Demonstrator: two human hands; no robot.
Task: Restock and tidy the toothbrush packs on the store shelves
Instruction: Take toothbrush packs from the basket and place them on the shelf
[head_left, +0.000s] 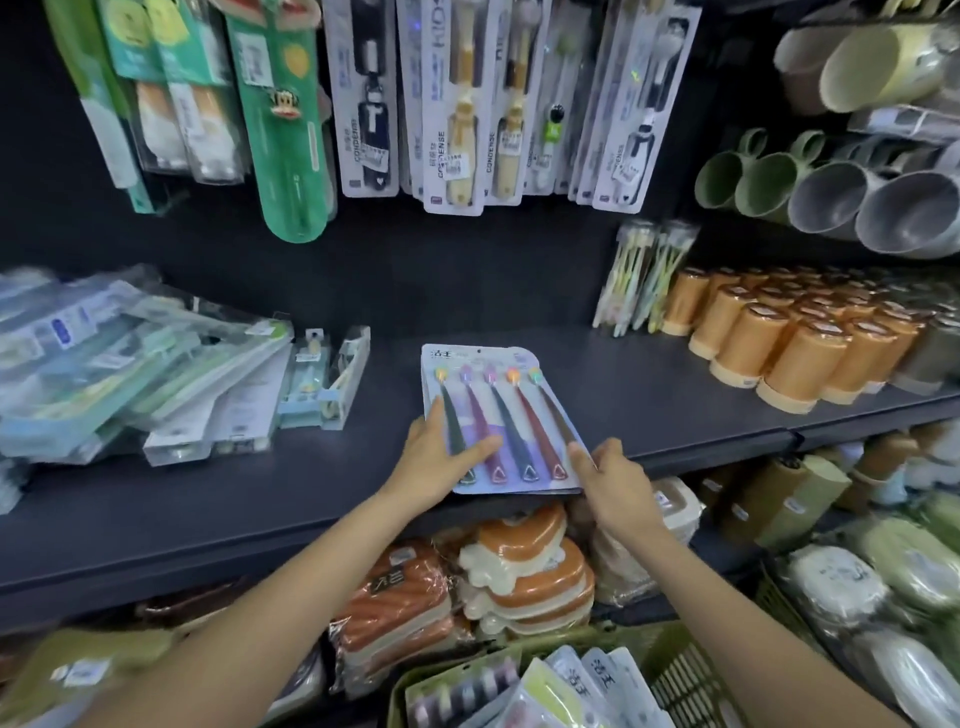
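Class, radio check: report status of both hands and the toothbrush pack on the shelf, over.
Left hand flat on five-brush pack; right hand pinching its near right corner. Pack lying on dark shelf, near edge overhanging. Shelf space around it open, nothing in the way.

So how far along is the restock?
Early, by the look of it. One five-brush pack lies flat on the shelf, with bare space around it. In hand: left hand presses it, right hand grips its corner. Left: more packs wait in the basket, and the pile at left is untidy.
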